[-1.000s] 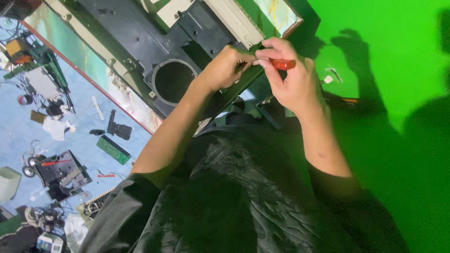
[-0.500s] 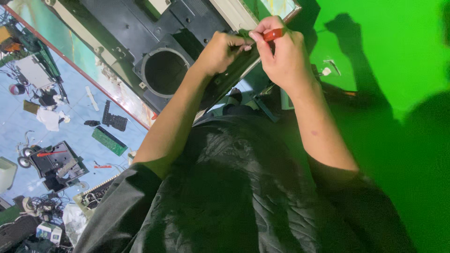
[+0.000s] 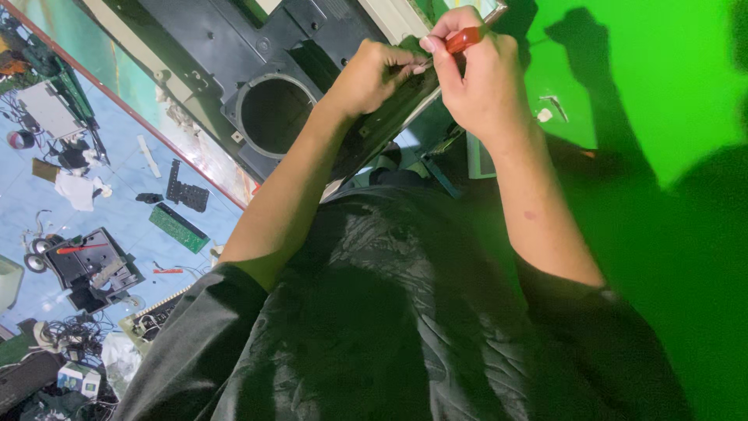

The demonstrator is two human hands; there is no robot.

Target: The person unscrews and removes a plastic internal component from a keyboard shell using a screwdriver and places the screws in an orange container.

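— Screwdriver with the red handle (image 3: 465, 37), where was it?

— Up at the top of the view, gripped in the right hand (image 3: 479, 82), whose fingers were curled tight around the handle. Its tip was hidden between the two hands, so I could not tell what it met.

— And the other hand?

— The left hand (image 3: 372, 76) was bent into a loose fist, fingertips pressed on the edge of the big black plastic housing with a round opening (image 3: 276, 117). Both hands touched each other over that edge. Whether the left one pinched anything small, I could not tell.

— How did the housing lie?

— Tilted across the person's lap, above the dark shiny shirt (image 3: 374, 312), with a pale cream panel (image 3: 393, 17) just beside it at the top.

— Anything around?

— To the right, a bright green cloth surface (image 3: 670, 86) with a few small pale bits (image 3: 545, 114) near the right wrist. To the left, well apart, a blue floor (image 3: 23, 210) strewn with parts: a green circuit board (image 3: 178, 228) and a black keypad piece (image 3: 187, 195).
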